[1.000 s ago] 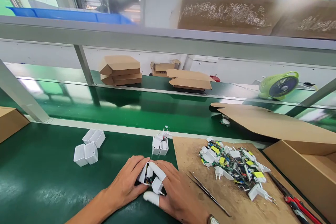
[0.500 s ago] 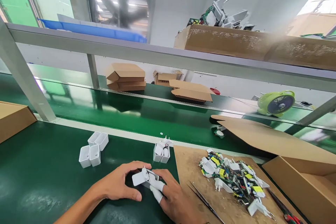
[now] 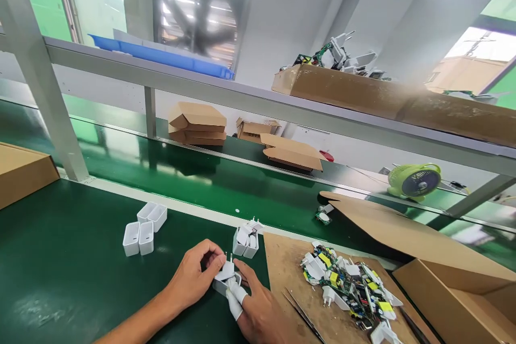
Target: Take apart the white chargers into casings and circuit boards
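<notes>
A white plug cap, its two prongs pointing up, sits on top of a white charger housing low over the green table, near its front edge. The left hand has its fingers closed together on the plug cap from the left. The right hand clamps the housing between forefinger and thumb; the thumb wears a white finger cot.

Just behind the hands stand two more housings with parts inside, side by side. Further left, four empty housings stand in two pairs.

To the right lies a brown board carrying a heap of circuit boards and plug caps, with tweezers at its near side. An open cardboard box stands at the far right. Beyond the table runs a green conveyor belt, with folded cartons and a small green fan on the far side.
</notes>
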`<state>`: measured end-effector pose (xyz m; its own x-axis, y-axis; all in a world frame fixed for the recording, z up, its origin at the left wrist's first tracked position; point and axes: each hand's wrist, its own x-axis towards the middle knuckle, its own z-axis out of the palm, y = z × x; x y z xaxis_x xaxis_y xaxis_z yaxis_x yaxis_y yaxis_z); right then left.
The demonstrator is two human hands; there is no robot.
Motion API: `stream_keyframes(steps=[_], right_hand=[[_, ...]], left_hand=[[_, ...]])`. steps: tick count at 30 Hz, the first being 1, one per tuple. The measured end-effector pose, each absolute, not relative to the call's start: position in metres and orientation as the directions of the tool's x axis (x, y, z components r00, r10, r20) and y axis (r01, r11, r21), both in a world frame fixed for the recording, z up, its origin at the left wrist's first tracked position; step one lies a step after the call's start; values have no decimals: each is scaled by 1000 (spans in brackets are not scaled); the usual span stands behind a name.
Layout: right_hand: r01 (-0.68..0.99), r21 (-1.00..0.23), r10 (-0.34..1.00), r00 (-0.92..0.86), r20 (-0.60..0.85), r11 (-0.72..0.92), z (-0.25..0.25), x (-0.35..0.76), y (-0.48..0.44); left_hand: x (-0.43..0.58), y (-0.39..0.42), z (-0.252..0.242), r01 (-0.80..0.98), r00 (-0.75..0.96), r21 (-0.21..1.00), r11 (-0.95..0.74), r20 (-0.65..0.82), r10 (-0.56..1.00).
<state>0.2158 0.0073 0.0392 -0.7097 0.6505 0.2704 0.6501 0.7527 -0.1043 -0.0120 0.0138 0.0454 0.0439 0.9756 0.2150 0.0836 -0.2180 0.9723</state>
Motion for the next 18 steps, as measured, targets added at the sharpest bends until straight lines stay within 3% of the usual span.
stream_keyframes(steps=[5, 9, 12, 15, 18], right_hand=[[644, -110, 646, -713, 272, 757, 34, 217, 9], [627, -58, 617, -739, 270, 777, 42, 212, 6], [624, -18, 605, -749, 271, 781, 47, 207, 4], [620, -28, 600, -746, 289, 784, 50, 202, 4], [606, -114, 604, -722, 336, 787, 57, 200, 6]], left_hand=[[-14, 14, 54, 28, 255, 988, -155, 143, 956], [-5, 16, 51, 111, 90, 990, -86, 76, 993], [7, 11, 50, 209, -63, 971, -117, 133, 989], [12, 6, 51, 280, -89, 942, -186, 218, 972], [3, 6, 53, 289, -50, 925, -245, 270, 961]])
